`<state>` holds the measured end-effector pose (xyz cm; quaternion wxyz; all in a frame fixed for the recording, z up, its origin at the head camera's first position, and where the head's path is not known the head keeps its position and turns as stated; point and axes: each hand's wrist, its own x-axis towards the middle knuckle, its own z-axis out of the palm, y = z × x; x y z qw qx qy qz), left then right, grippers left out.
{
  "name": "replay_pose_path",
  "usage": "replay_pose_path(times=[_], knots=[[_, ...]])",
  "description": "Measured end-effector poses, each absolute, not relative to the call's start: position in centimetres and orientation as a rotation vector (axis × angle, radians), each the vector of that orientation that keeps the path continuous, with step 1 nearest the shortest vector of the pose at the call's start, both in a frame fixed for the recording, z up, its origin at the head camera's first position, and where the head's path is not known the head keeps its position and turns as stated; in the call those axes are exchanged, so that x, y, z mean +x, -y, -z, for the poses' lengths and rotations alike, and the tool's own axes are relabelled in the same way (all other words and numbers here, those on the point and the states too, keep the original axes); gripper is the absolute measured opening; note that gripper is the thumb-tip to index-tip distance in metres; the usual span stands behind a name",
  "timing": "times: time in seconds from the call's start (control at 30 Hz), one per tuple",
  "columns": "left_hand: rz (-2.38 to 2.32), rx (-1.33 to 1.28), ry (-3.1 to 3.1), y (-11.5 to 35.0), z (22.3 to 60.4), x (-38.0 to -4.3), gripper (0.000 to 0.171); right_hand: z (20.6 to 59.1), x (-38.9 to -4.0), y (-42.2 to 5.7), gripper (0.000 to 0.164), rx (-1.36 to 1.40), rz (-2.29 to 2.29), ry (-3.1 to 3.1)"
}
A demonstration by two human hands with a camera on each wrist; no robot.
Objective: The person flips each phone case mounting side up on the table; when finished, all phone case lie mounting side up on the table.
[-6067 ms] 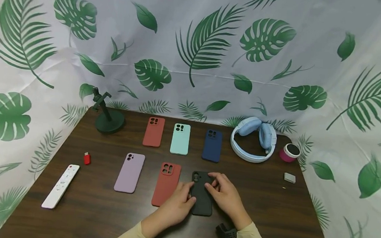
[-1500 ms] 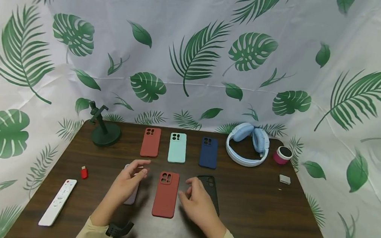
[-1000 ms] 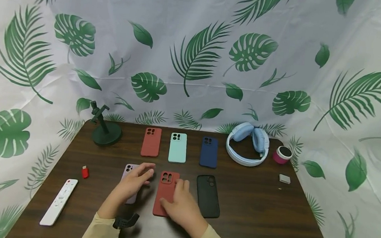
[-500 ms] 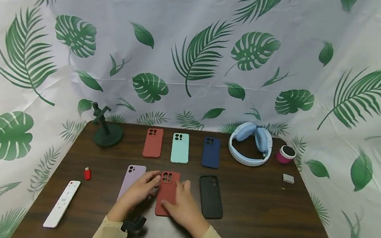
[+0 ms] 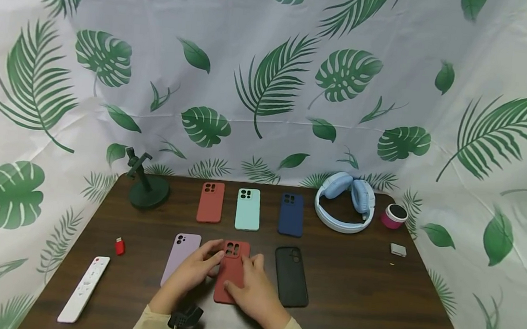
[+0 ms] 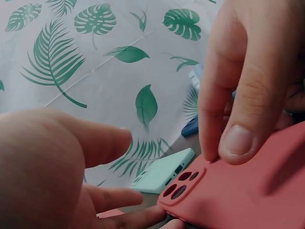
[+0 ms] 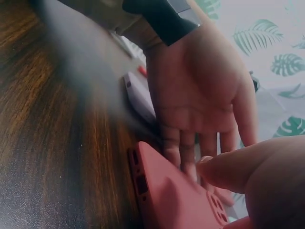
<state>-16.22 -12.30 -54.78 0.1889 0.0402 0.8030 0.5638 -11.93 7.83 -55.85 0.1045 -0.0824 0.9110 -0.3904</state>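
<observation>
The right hand (image 5: 259, 292) grips a matte red phone case (image 5: 231, 271), camera cutouts (image 5: 232, 249) uppermost, at the near middle of the surface (image 5: 359, 303); the left hand (image 5: 194, 267) lies loosely extended by its left edge. Far right stands a magenta jar (image 5: 393, 217), contents hidden.

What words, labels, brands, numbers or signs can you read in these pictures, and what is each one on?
Nothing readable: no word, brand or number can be made out in any view.
White remote control: small marks on its face, too small to read.
Nearer red phone case: no lettering visible on its back.
</observation>
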Motion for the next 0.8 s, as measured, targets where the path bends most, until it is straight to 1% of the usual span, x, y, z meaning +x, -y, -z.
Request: replay_pose_path(times=[0.23,0.37,0.53,0.67,0.8], knots=[[-1.677,0.155,-2.214,12.03,55.01,-16.04,0.053,56.2,-12.07,-7.97,0.079,-0.247,1.169,-2.708],[-1.729,0.153,-2.179,11.93,54.92,-16.04,0.054,56.19,-12.13,-7.92,0.076,-0.248,1.186,-2.727],[-1.799,0.079,-2.126,11.87,54.84,-15.99,0.056,55.93,-11.97,-7.88,0.078,-0.258,1.222,-2.712],[-1.839,0.026,-2.115,11.88,54.95,-16.07,0.054,55.99,-11.88,-7.83,0.081,-0.264,1.216,-2.726],[-1.845,0.029,-2.134,11.85,55.26,-16.31,0.051,56.0,-11.87,-7.76,0.082,-0.264,1.204,-2.749]])
